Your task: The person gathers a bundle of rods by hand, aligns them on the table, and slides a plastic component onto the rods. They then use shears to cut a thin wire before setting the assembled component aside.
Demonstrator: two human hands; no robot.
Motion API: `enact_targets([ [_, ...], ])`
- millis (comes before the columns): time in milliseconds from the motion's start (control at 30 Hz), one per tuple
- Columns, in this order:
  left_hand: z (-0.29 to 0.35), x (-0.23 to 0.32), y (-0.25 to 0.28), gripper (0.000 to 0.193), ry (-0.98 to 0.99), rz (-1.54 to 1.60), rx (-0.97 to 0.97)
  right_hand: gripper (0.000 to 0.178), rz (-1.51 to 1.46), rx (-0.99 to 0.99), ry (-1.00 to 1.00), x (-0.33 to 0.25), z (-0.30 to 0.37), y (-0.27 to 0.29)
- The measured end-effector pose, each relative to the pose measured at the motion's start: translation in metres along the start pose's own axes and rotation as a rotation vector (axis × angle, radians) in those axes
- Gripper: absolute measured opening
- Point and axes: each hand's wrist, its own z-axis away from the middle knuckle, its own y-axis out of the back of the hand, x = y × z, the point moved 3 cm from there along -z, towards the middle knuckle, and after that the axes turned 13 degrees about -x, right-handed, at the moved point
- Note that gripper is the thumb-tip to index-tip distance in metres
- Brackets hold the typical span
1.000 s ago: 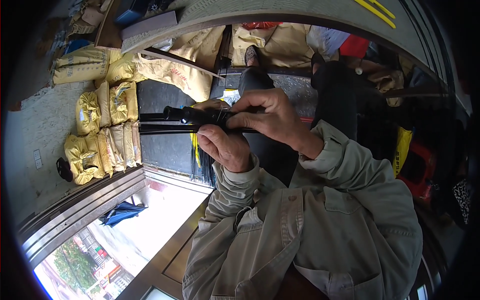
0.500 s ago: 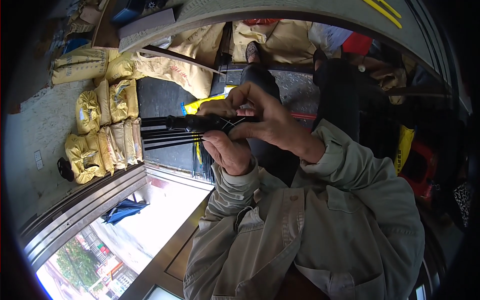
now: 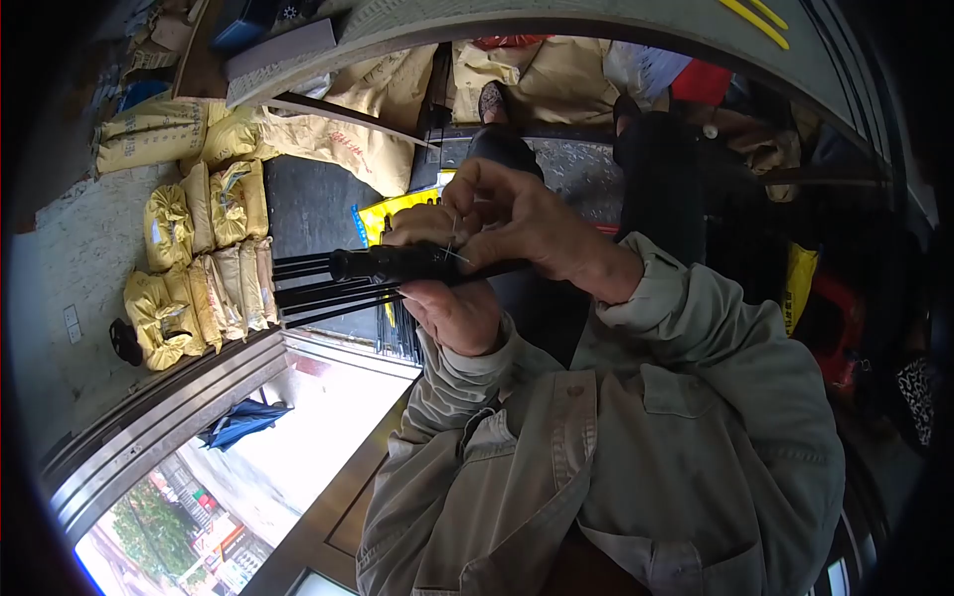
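My left hand is closed around a bundle of long thin black rods. Thumb and fingers also press on a thicker black tubular piece with a knobbed end, which lies along the rods and points left. Thin pale strands cross over this tubular piece; whether they are wire or ties I cannot make out. Above them my right hand is closed, its thumb and fingers pinched on one of the strands. The right ends of the bundle are hidden behind the hands.
Stacked yellow-brown sacks stand along the wall at left. More paper sacks lie under a curved-edged worktop at the far side. A yellow printed bag is behind the hands. At lower left, a blue umbrella shows through a doorway.
My right fingers have drawn in and lifted over the tubular piece, and a strand now rises up to them. My left hand keeps its hold while the view shifts slightly.
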Motion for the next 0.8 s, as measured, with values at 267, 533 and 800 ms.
enact_targets([
  [267,-0.001,0.013,-0.006,0.022,0.025,-0.175,-0.134,0.042,-0.088,-0.111,0.079,0.011,-0.005,0.008],
  [533,-0.010,0.012,-0.036,0.028,0.072,-0.277,-0.261,0.038,0.363,0.099,0.315,-0.064,0.058,0.017],
  [800,-0.004,0.012,-0.044,0.031,-0.068,-0.220,-0.404,0.014,0.984,0.148,0.318,-0.094,0.063,0.000],
])
